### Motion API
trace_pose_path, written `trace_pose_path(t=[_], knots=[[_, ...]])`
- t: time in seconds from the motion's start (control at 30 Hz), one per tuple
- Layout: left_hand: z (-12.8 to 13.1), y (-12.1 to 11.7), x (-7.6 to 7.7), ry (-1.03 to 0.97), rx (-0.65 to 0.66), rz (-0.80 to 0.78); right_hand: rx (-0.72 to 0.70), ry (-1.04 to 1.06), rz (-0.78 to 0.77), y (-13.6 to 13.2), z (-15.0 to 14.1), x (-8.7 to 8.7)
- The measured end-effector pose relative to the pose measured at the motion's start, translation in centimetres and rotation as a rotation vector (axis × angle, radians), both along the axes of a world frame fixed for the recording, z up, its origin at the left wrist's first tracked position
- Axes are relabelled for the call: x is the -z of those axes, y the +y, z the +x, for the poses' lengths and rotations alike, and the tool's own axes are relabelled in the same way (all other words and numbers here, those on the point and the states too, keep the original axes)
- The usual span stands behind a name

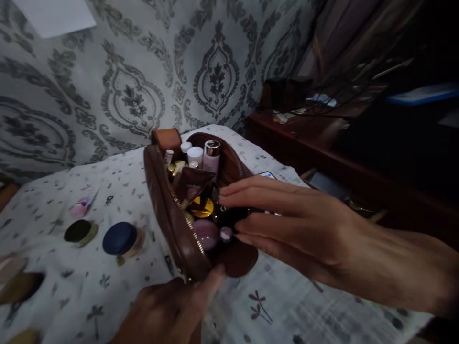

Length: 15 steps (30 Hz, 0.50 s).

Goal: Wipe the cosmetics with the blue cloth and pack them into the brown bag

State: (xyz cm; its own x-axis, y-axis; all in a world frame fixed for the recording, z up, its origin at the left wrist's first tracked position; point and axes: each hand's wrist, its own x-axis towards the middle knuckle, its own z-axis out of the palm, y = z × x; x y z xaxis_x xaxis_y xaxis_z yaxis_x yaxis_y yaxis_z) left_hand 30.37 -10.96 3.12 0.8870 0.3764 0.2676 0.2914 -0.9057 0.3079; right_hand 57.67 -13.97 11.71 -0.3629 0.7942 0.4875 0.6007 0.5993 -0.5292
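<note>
A brown zip cosmetic bag (163,198) stands unzipped on the cloth, full of bottles and jars. My left hand (168,306) pinches its near end, thumb on the rim. Over the bag's right side, my right hand (304,220) reaches in with fingers stretched out and apart. A dark item lies beneath those fingertips, mostly hidden. Inside the bag are a pink bottle with a shiny cap (212,160), a white-lidded jar (195,155), a brown pouch (191,181), a shiny gold item (202,206) and a rounded pink item (205,234).
Left of the bag, a blue-lidded jar (120,238), a dark green-lidded jar (78,231) and a pink-purple tube (81,205) rest on the patterned white cloth (96,286). Patterned wallpaper (143,62) rises behind. A dark red desk (297,136) with cables stands right.
</note>
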Motion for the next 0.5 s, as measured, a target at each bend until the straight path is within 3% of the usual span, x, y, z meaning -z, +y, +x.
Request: trace_pose_path(t=[0.1, 0.23, 0.3, 0.43, 0.5], knots=[[-0.7, -0.5, 0.1, -0.037, -0.018, 0.091, 0.024, -0.032, 0.105, -0.5, -0.6, 0.5], [-2.5, -0.7, -0.4, -0.075, -0.010, 0.404, 0.071, 0.088, 0.150, -1.1, -2.3, 1.5], [-3.7, -0.2, -0.6, -0.066, -0.037, 0.479, 0.059, 0.132, 0.162, -1.4, -3.6, 2.0], [-6.3, 1.9, -0.4, -0.105, -0.201, 0.557, -0.036, 0.014, 0.342, -2.7, -7.1, 3.0], [-7.2, 3.2, -0.1, -0.182, -0.299, 0.579, -0.077, -0.051, 0.361, -3.4, -9.2, 3.7]])
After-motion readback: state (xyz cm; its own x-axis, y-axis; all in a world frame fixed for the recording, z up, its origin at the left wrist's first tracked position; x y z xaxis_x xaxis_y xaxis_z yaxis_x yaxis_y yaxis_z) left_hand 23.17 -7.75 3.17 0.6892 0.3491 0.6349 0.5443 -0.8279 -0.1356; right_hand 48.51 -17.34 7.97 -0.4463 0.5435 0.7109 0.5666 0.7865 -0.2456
